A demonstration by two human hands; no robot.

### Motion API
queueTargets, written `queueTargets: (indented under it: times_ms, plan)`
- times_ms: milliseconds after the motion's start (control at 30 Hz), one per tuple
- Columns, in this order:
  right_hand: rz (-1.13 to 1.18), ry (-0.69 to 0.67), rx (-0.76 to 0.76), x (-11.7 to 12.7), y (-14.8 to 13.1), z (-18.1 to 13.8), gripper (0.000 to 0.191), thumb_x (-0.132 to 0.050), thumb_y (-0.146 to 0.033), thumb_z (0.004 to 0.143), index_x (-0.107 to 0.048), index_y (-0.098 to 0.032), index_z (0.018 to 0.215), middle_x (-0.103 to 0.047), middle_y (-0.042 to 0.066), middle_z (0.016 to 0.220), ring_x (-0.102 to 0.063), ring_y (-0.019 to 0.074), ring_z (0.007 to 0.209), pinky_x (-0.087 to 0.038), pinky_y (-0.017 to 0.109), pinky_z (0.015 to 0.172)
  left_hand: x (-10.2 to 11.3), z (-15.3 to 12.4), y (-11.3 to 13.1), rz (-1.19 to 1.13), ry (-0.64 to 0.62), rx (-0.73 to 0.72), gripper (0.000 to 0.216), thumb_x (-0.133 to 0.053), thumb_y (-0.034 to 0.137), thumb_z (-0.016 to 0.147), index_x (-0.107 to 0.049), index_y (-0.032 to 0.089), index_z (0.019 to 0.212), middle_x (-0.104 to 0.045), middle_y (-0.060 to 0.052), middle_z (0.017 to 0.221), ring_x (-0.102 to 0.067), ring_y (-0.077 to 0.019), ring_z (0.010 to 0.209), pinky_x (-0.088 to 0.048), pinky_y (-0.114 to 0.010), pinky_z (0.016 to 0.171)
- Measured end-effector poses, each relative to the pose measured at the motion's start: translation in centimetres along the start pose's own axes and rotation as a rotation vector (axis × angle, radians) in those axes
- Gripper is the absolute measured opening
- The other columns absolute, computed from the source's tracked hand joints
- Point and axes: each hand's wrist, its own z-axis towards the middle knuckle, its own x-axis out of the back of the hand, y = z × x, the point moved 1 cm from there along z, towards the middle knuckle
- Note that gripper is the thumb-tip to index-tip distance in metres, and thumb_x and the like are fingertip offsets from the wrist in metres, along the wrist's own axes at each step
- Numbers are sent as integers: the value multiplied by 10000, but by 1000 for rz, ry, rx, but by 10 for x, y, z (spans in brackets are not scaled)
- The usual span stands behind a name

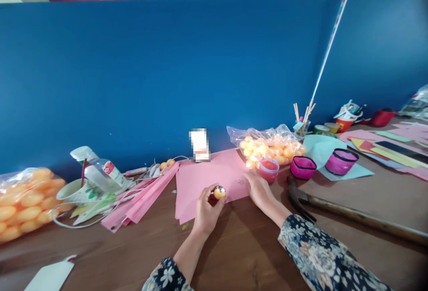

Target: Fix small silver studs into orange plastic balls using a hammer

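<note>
My left hand [207, 208] is closed around a small orange-yellow ball [220, 192], held between thumb and fingers over pink paper sheets [210, 173]. The top of the ball has dark and shiny specks on it. My right hand [259, 189] rests low at the right side of the pink paper, its fingers drawn together; whatever lies between the fingertips is too small to make out. Tiny dark bits [240, 182] lie on the paper just left of those fingers. Touching or almost touching the right hand is a red tub with a pale purple rim [269, 173].
Clear bags of orange balls stand behind [287, 150] and far left [30, 206]. A hammer [351, 213] and two magenta fabric rings [303, 167] are to the right. Left are pink strips [143, 202], a tilted bottle [100, 170] and a cord. A blue partition [167, 68] closes off the back.
</note>
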Motion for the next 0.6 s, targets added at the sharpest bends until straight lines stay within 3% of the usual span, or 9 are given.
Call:
queueTargets:
  times_ms: [100, 367, 600]
  plan:
    - [-41, 1, -27, -1, 2, 0, 361, -405, -44, 735, -571, -186, 1022, -631, 66, 882, -566, 173, 775, -407, 248, 706, 0, 0, -1, 3, 1, 0, 390, -670, 310, 649, -604, 179, 1011, -625, -81, 966, -615, -197, 845, -499, -319, 758]
    - [-39, -2, -12, -1, 1, -1, 332, -407, -50, 741, -587, -202, 975, -633, 56, 945, -554, 178, 870, -399, 249, 784, 0, 0, 1, 18, -12, 0, 379, -661, 313, 658, -600, 184, 1010, -618, -75, 966, -609, -194, 843, -501, -314, 737]
    - [-67, -54, -45, 1, 0, 1, 310, -383, -54, 775, -584, -197, 963, -619, 57, 925, -559, 167, 828, -395, 229, 725, 0, 0, 0, 19, -13, 13, 386, -662, 305, 653, -598, 186, 1016, -614, -73, 964, -607, -195, 844, -498, -314, 740]
